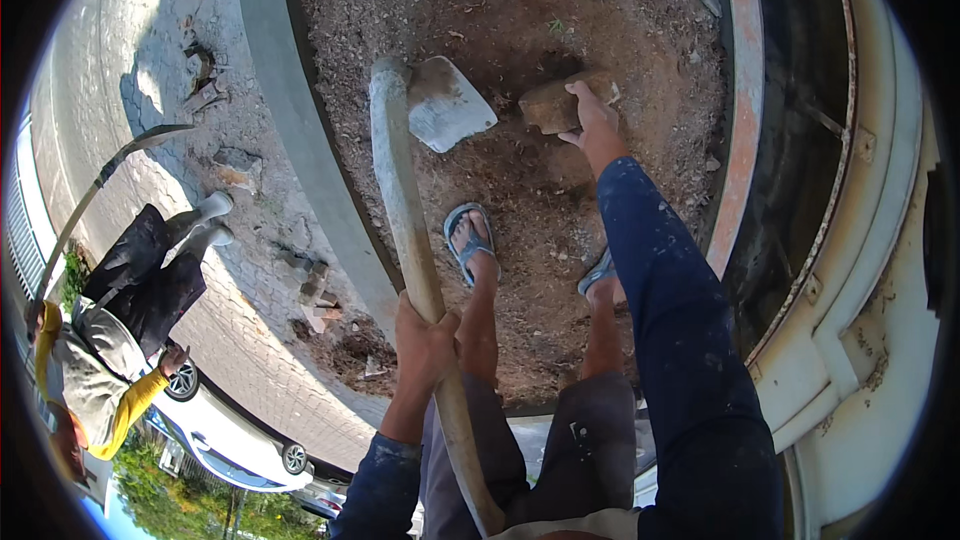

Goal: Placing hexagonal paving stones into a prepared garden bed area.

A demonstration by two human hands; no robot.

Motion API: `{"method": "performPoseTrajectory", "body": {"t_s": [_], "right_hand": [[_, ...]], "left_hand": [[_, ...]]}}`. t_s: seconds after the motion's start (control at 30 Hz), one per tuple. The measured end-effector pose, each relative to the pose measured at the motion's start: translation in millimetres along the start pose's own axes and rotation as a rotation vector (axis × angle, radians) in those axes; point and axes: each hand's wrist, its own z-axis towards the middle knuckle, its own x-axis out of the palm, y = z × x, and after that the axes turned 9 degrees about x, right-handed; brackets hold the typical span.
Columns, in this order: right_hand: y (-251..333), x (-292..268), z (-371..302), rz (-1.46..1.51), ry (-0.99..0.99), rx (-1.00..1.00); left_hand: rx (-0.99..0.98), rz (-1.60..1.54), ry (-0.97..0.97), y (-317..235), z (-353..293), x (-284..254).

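The hoe [412, 240], probably stiff and blade-heavy, extends ahead of the left hand [425, 342] clasped mid-handle; the block [546, 108], likely heavy, rough and best held across its width, juts left from the right hand [596, 120] gripping it.

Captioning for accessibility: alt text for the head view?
A person's left hand grips the wooden handle of a hoe while their right hand grasps a brown block over a strip of bare soil. To the left, a co-worker in yellow sleeves holds another long-handled tool on paving, near a white car.
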Motion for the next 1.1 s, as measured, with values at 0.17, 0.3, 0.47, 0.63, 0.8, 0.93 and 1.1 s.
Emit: {"method": "performPoseTrajectory", "body": {"t_s": [0.17,0.3,0.47,0.63,0.8,0.93,1.1], "right_hand": [[72,-36,-48,0.23,0.336,-0.09],[108,-32,-70,0.244,0.37,-0.463],[-2,-62,-112,-0.331,0.497,-0.563],[-259,-213,-244,-0.834,1.253,-0.113],[-319,-257,-316,-0.929,0.551,-0.316],[-253,-223,-263,-1.038,0.368,-0.547],[-184,-246,-215,-1.049,0.263,-0.686]], "left_hand": [[0.015,0.038,-0.001,11,-6,-3],[-0.009,0.004,-0.037,22,-6,16],[0.043,-0.156,-0.025,8,40,25],[0.151,-0.336,-0.05,-15,28,39],[0.198,-0.444,-0.187,-35,21,34],[0.384,-0.501,-0.326,-78,75,37],[0.295,-0.472,-0.334,-99,124,89]]}}
